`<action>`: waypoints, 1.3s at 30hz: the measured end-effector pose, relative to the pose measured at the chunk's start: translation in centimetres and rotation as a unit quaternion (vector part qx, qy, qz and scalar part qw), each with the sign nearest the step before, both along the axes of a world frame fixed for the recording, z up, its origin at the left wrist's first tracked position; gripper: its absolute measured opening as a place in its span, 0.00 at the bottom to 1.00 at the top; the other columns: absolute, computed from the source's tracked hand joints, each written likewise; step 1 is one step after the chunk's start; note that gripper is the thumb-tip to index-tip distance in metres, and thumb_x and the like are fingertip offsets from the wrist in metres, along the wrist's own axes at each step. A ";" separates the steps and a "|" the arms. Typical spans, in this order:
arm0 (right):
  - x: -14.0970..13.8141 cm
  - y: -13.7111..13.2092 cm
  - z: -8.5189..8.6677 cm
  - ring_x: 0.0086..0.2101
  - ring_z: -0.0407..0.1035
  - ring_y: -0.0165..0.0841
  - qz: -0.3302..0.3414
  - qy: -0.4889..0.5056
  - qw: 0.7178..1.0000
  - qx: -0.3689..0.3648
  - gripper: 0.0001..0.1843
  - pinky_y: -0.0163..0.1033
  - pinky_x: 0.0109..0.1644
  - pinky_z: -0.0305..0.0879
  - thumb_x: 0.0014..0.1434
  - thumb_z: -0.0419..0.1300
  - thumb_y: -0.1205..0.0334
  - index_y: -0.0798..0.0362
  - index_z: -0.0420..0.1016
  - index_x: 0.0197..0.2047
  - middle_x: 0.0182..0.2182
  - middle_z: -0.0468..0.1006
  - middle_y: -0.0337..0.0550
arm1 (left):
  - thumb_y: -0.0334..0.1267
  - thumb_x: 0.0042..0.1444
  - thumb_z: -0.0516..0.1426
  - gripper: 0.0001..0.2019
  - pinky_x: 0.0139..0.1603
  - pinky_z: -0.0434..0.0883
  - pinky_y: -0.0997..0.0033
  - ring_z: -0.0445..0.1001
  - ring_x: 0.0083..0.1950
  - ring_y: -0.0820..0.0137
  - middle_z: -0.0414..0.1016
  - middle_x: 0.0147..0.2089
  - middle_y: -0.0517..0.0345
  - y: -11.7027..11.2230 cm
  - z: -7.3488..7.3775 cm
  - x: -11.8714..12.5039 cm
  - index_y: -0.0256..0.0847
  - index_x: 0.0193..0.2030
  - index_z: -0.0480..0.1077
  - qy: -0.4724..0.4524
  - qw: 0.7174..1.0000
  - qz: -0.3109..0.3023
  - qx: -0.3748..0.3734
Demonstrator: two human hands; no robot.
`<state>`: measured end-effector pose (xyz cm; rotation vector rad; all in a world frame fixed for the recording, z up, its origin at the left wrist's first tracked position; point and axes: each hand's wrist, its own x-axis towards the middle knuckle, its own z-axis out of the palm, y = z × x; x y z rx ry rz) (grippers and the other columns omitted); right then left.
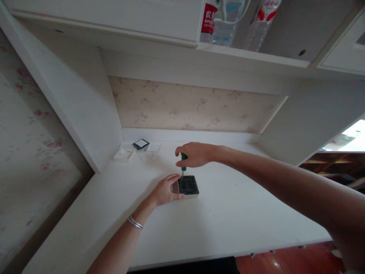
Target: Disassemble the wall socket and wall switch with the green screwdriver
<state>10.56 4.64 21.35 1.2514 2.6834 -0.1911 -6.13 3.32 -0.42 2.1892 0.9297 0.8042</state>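
Note:
A black square wall socket, set on a white box-like base, lies flat on the white desk. With thumb and fingers at its left corners, my left hand steadies it against the surface. My right hand is closed round the green handle of a screwdriver. Held almost upright, the screwdriver has its metal shaft pointing down at the upper left part of the socket's face. The tip meets or nearly meets the socket; exact contact is too small to tell.
At the back left of the desk lie a white box, a dark square piece with a white face and thin clear pieces. Overhead, a shelf holds plastic bottles. White side panels flank the desk.

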 end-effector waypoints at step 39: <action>0.1 -0.9 0.9 0.42 0.70 0.39 0.055 -0.054 0.997 0.003 0.21 0.39 0.41 0.62 0.58 0.51 0.66 0.52 0.66 0.55 0.49 0.72 0.53 | 0.45 0.53 0.57 0.24 0.62 0.59 0.64 0.63 0.59 0.63 0.65 0.58 0.52 -0.3 0.6 0.3 0.42 0.57 0.64 -0.019 1.000 -0.008 -0.008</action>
